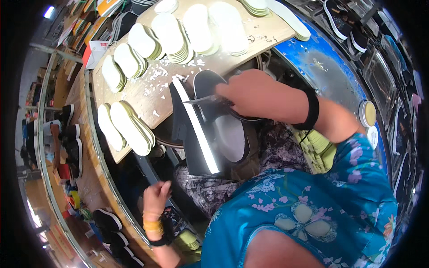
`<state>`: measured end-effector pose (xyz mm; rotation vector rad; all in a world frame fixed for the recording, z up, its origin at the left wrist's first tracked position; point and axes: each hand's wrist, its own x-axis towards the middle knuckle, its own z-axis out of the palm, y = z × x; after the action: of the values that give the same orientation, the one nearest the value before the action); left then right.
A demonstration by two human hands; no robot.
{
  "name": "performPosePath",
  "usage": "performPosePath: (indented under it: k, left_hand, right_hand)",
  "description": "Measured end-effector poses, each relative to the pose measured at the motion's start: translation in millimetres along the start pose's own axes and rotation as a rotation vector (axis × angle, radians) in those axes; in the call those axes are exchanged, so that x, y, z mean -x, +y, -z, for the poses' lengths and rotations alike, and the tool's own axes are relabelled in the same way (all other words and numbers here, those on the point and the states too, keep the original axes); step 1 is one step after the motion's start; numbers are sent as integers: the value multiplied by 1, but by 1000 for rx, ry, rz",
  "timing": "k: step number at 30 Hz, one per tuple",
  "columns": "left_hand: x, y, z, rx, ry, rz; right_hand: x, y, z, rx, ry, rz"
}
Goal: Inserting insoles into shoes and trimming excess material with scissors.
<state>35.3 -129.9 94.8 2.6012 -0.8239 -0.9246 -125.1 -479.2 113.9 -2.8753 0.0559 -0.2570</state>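
Observation:
My right hand (pixel 250 94) is closed round a tool with a pointed metal blade (pixel 199 100); its handle is hidden in my fingers. The blade's tip reaches the white sole edge of a black shoe (pixel 190 147) tipped on its side over my lap. Beside it, a second black shoe (pixel 206 82) faces up, its pale insole (pixel 230 138) showing and its middle covered by my right hand. Lower left, away from the shoes, my left hand (pixel 156 196) has its fingers curled closed; whether anything is in them is hidden.
Ahead, a wooden board (pixel 154 100) carries several stacks of pale insoles (pixel 167 35) and scattered white scraps (pixel 167 71). On the right are a blue worn surface (pixel 319 62) and a round tin (pixel 367 114). Black shoes (pixel 107 219) stand on the left shelf.

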Motion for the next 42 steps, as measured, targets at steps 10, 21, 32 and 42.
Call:
performPosePath:
  k: [10, 21, 32, 42]
  left_hand:
    - [-100, 85, -69, 810, 149, -176]
    - [-94, 125, -79, 175, 406, -323]
    - [-94, 60, -61, 47, 411, -433]
    - [-8, 3, -60, 1831, -69, -7]
  right_hand:
    - [51, 9, -83, -764, 240, -708]
    - [44, -5, -108, -892, 279, -745]
    - [44, 5, -75, -1217, 179, -731]
    - [5, -60, -39, -720, 58, -233]
